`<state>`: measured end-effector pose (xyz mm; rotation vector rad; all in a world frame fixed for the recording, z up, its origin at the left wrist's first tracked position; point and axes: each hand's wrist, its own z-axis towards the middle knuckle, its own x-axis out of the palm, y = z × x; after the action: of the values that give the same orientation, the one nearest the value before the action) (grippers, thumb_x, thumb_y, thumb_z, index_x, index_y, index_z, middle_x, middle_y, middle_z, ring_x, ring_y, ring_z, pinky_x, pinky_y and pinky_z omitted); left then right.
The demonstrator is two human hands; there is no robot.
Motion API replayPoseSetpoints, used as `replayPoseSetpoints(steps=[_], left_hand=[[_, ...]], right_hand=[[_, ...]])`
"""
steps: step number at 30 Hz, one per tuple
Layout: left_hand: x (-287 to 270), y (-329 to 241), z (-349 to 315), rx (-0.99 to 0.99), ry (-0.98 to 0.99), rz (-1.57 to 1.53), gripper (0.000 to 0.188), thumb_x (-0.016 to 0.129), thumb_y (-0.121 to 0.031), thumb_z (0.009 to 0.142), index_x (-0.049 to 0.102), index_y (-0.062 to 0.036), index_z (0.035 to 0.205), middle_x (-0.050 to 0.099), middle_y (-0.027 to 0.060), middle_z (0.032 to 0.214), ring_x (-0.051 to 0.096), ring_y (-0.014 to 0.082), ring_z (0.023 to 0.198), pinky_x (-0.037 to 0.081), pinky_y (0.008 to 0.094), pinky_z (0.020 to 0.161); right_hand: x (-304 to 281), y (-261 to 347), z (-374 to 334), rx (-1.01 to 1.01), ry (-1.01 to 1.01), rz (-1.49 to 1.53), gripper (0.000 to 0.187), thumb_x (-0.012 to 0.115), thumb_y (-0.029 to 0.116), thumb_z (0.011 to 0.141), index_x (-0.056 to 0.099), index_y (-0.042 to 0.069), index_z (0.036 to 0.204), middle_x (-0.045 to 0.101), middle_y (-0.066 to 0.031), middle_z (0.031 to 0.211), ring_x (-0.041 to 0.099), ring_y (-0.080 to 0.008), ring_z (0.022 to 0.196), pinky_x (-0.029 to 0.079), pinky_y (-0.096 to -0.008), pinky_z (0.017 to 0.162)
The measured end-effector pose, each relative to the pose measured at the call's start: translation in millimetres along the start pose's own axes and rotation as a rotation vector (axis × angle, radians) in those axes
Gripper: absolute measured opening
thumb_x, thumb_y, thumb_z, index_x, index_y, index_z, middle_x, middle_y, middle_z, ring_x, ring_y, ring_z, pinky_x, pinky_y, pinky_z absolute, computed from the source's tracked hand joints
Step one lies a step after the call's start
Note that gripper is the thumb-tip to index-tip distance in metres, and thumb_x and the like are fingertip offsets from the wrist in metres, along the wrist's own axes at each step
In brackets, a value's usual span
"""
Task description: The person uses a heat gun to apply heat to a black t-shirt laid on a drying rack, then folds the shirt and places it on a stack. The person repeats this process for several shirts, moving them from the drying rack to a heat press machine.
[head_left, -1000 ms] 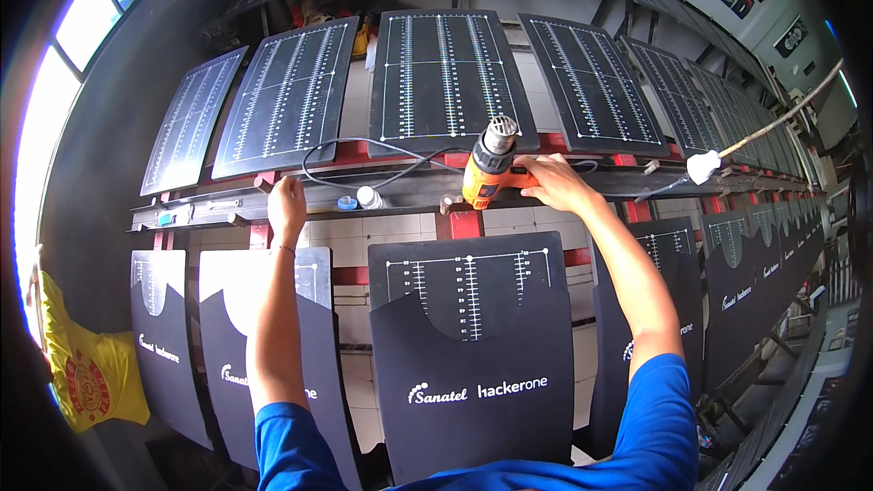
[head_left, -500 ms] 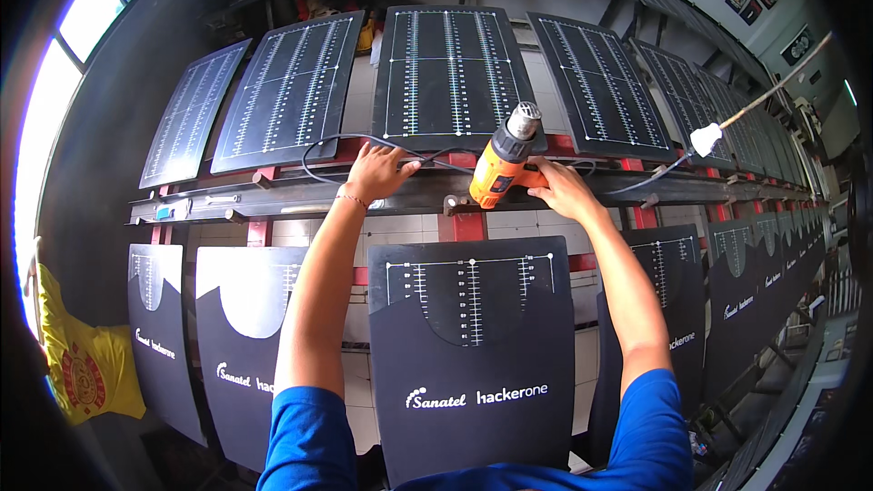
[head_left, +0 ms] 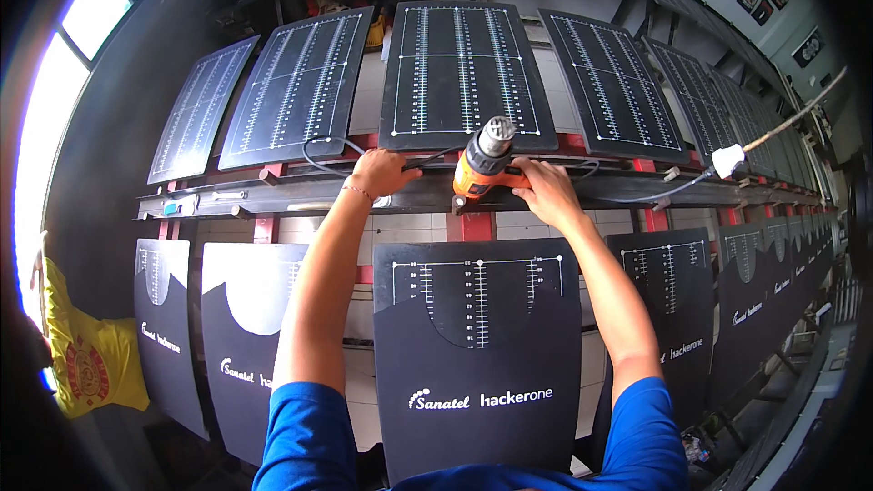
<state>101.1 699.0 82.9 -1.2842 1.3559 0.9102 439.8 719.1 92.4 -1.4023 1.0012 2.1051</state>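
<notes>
Heat gun [head_left: 482, 168] over the dark rail [head_left: 300, 193], its handle [head_left: 503, 179] grasped in the fingers of the right hand [head_left: 548, 193], just right of its body. The left hand [head_left: 380, 173] is beside a black cord [head_left: 435, 157]; I cannot tell whether its fingers grip anything.

Heat gun [head_left: 475, 177] blocks the rail [head_left: 618, 185] midway; room above the near board [head_left: 455, 280].
</notes>
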Motion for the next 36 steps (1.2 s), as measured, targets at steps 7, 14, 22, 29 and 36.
replayPoseSetpoints(steps=[7,14,22,29,36], left_hand=[[-5.2,-4.3,-7.1,-0.059,0.011,-0.044,0.062,0.043,-0.061,0.092,0.071,-0.0052,0.092,0.069,0.0196,0.089,0.065,0.037,0.091,0.05,0.0478,0.082],[-18.8,-7.4,-27.5,-0.044,-0.149,-0.076,0.055,0.047,-0.053,0.093,0.067,-0.002,0.101,0.067,0.021,0.098,0.062,0.0375,0.099,0.048,0.0464,0.087],[-13.4,-27.9,-222.5,-0.132,-0.621,-0.413,0.024,0.063,-0.016,0.088,0.061,0.0018,0.104,0.061,0.0201,0.109,0.057,0.0381,0.105,0.045,0.042,0.092],[111.9,-57.7,-552.8,-0.857,-0.621,-0.354,0.032,0.061,-0.017,0.09,0.058,-0.0003,0.118,0.057,0.0175,0.123,0.052,0.0361,0.117,0.041,0.041,0.1],[202.8,-53.3,-685.5,-1.137,-0.363,-0.087,0.066,0.048,-0.041,0.096,0.029,-0.005,0.148,0.02,0.0174,0.156,0.015,0.0364,0.145,0.013,0.0515,0.116]], right_hand=[[-0.3,-2.8,4.5,-0.007,0.057,-0.047,0.047,0.069,0.022,0.083,0.049,0.012,0.124,0.063,-0.0079,0.108,0.058,-0.027,0.107,0.04,-0.0437,0.087],[-1.5,10.1,5.7,0.004,0.066,-0.141,0.054,0.073,0.024,0.079,0.049,0.009,0.124,0.064,-0.0104,0.106,0.061,-0.0272,0.104,0.038,-0.041,0.087],[-36.7,31.6,-34.1,0.04,-0.133,-0.002,0.063,0.074,0.023,0.079,0.045,0.006,0.132,0.056,-0.0177,0.126,0.053,-0.0341,0.118,0.04,-0.0465,0.099],[-23.9,122.0,-210.7,0.344,-0.121,0.449,0.055,0.068,0.014,0.085,0.045,0.003,0.134,0.061,-0.0209,0.116,0.059,-0.0322,0.11,0.045,-0.0419,0.095],[36.8,301.2,-305.8,0.4,0.118,0.849,0.04,0.062,0.007,0.089,0.051,0.002,0.128,0.064,-0.0123,0.107,0.061,-0.019,0.1,0.049,-0.0311,0.084]])
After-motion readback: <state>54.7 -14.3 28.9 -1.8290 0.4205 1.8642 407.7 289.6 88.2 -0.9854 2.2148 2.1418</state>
